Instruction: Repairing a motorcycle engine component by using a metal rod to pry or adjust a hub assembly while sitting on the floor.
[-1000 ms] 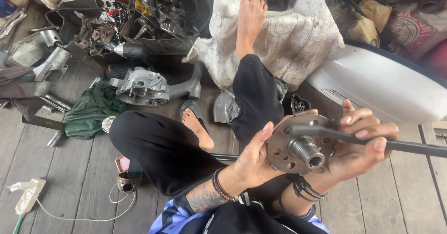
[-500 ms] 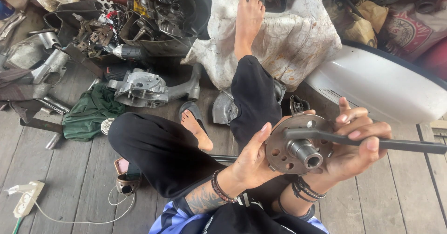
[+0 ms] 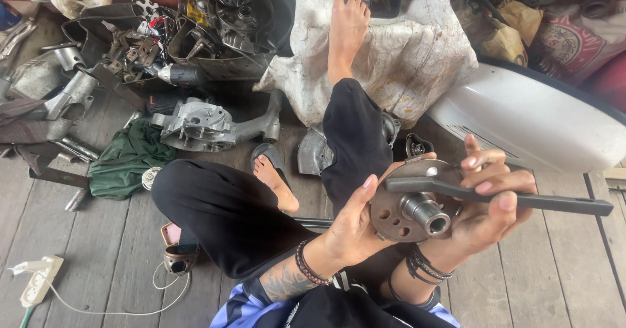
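I sit on a plank floor with a round metal disc (image 3: pixel 398 220), pierced with holes and carrying a short hub at its centre, held over my lap. My left hand (image 3: pixel 349 227) cups the disc's left edge from behind. My right hand (image 3: pixel 489 204) grips a long dark flat tool (image 3: pixel 561 203) that lies across the disc's face and sticks out to the right. The fingers of the right hand wrap over the tool bar and also back the disc.
A grey engine casing (image 3: pixel 199 124) lies beyond my left knee beside a green cloth (image 3: pixel 127 158). Scrap metal parts fill a dark tub (image 3: pixel 189 38) at the back. A white body panel (image 3: pixel 541 122) lies right, a white sack (image 3: pixel 404 47) under my outstretched foot, a power strip (image 3: pixel 38 281) at left.
The disc and tool have shifted slightly up and left in my hands. My grip is the same.
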